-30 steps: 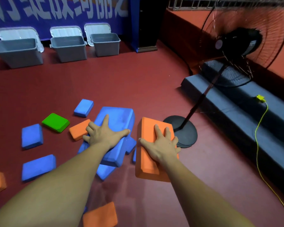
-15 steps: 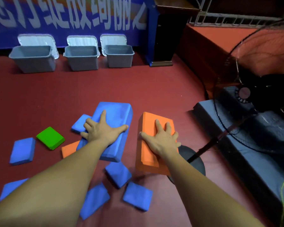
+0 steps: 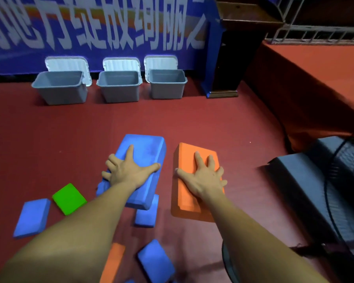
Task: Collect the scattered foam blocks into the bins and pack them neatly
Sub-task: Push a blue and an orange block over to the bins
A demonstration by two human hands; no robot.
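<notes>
Head view. Noted left hand (image 3: 129, 172) splayed over large blue block (image 3: 147, 146): thumb hooked on its right long edge, outer fingers curled over its left edge, index finger flat on top, so block gripped across its width. Noted right hand (image 3: 202, 178) gripping large orange block (image 3: 187, 199) likewise, thumb on left edge, fingers fanned across top toward right edge. Placed large orange block just right of large blue block, roughly parallel, narrow gap between, not touching. Cannot tell for sure whether either clears red floor (image 3: 172, 119).

Logged three grey bins (image 3: 119, 92) in a row well beyond large blue block's far end, open, white lids (image 3: 66, 63) propped behind them. Spotted green block (image 3: 69, 198) near its near-left corner, left small blue block (image 3: 32, 217) just beyond that. Found half-hidden small blue block (image 3: 146, 216) tucked under its near end. Closer to camera than that end: small orange block (image 3: 112, 262) and nearest small blue block (image 3: 155, 260), side by side.
</notes>
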